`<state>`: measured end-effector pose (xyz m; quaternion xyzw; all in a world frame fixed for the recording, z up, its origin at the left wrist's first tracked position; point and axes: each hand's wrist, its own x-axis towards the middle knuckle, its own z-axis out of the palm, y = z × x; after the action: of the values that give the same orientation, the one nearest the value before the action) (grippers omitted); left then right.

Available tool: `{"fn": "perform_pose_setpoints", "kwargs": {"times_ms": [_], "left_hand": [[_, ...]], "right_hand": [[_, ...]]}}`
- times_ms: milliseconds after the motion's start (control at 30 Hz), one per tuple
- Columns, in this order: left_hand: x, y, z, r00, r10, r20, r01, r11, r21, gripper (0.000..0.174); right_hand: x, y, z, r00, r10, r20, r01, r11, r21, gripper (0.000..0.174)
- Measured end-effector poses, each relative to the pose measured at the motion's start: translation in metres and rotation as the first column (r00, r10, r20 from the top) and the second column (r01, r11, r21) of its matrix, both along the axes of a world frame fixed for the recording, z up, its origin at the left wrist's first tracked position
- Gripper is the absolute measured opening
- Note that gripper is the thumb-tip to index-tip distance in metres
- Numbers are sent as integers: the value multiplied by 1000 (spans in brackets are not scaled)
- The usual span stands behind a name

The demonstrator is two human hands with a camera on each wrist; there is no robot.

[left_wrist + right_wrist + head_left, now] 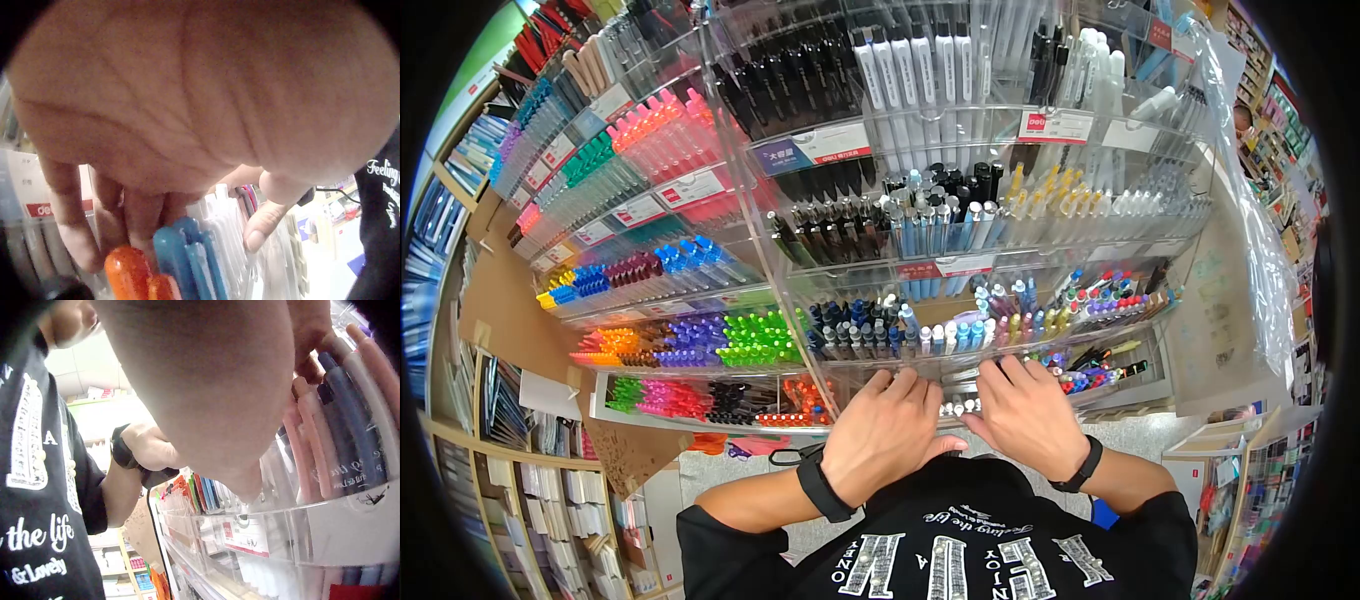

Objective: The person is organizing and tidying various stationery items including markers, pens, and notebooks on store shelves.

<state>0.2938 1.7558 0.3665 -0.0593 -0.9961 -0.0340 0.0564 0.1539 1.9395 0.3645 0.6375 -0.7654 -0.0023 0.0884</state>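
Both hands reach over the lowest front row of a clear pen rack in the head view. My left hand point(887, 430) lies palm down, its thumb stretched towards the right hand. In the left wrist view its fingers point(75, 225) point down behind blue-capped pens point(178, 250), with clear-white pens point(222, 237) and orange pens point(125, 269) close by. My right hand point(1030, 415) is just right of white-tipped pens point(960, 408), its thumb angled towards the left hand. Its fingertips are hidden at the rack. Pink pens point(309, 444) and dark blue pens point(356, 412) stand beside it.
Rows of pens rise above the hands behind price tags point(1055, 125). Black pens point(740, 400) and green pens point(762, 338) stand to the left. A plastic sheet point(1250, 230) hangs at the right. Shelves of books point(500, 400) line the left side.
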Motion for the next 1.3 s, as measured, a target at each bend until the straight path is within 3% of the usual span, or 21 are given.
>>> {"fn": "perform_pose_setpoints", "kwargs": {"times_ms": [333,533,633,1033,1133,1233,1300], "left_hand": [[5,8,-13,996,19,-85,-29,993,-113,63],[-15,17,-16,984,-6,-180,3,1000,-21,54],[-12,18,-17,992,32,-122,-33,999,-11,53],[-6,18,-7,994,43,-98,-46,998,-31,48],[-5,17,-5,997,71,-5,-71,997,-17,47],[-11,20,-11,995,22,-100,-25,999,-33,47],[-13,20,-14,990,26,-137,-35,997,-65,48]], "right_hand": [[9,5,-9,999,-23,-45,19,995,-96,45],[-6,20,-12,999,-50,8,51,987,-149,50],[-8,19,-20,1000,2,7,-1,969,-248,53],[-4,13,-32,997,57,57,-32,932,-360,43],[-3,10,-39,990,107,94,-63,919,-390,38],[-6,18,-37,982,148,115,-77,878,-472,26],[-9,14,-47,971,192,141,-90,843,-531,29]]}}
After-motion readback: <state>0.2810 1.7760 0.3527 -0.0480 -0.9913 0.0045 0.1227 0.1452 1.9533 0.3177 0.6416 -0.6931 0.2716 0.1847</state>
